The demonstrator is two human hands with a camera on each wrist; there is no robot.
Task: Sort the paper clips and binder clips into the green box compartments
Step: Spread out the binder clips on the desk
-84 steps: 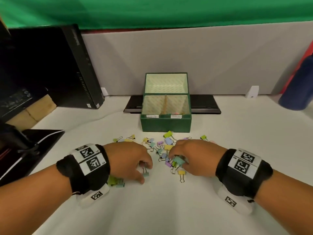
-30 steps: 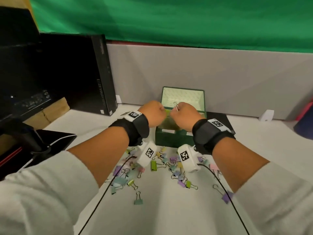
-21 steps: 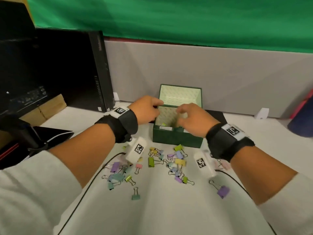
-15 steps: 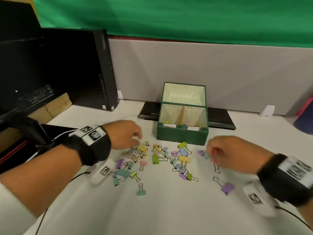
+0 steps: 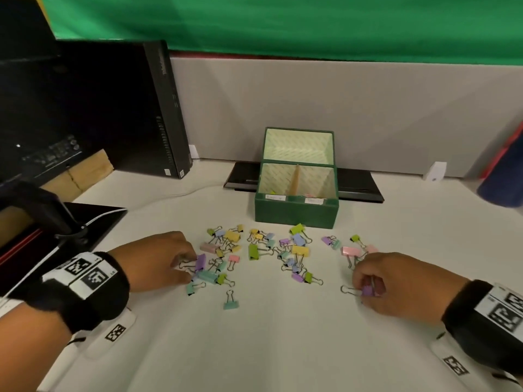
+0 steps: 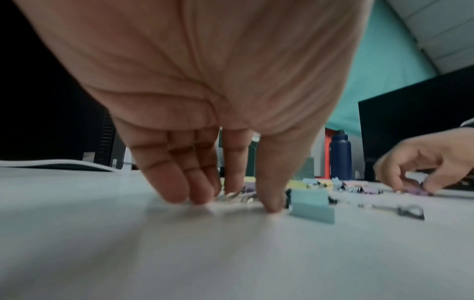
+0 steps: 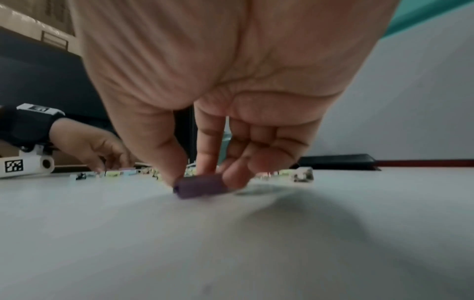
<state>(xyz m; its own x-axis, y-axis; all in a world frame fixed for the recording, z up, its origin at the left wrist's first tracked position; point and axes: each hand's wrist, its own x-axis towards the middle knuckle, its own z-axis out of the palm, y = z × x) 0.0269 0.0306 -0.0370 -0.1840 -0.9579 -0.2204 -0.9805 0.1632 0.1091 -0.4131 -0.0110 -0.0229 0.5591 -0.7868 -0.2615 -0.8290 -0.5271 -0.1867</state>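
The purple binder clip (image 7: 202, 185) lies on the table (image 5: 268, 349), toward its right side, well in front of the green box (image 5: 295, 212). The right hand (image 5: 396, 284) pinches it with thumb and fingers. The left hand (image 5: 158, 261) has its fingertips (image 6: 174, 190) down at the pile of clips (image 5: 254, 256); I cannot tell if it holds one. To do this well, squeeze the coloured part, lift straight up, and drop it in the right side of the box.
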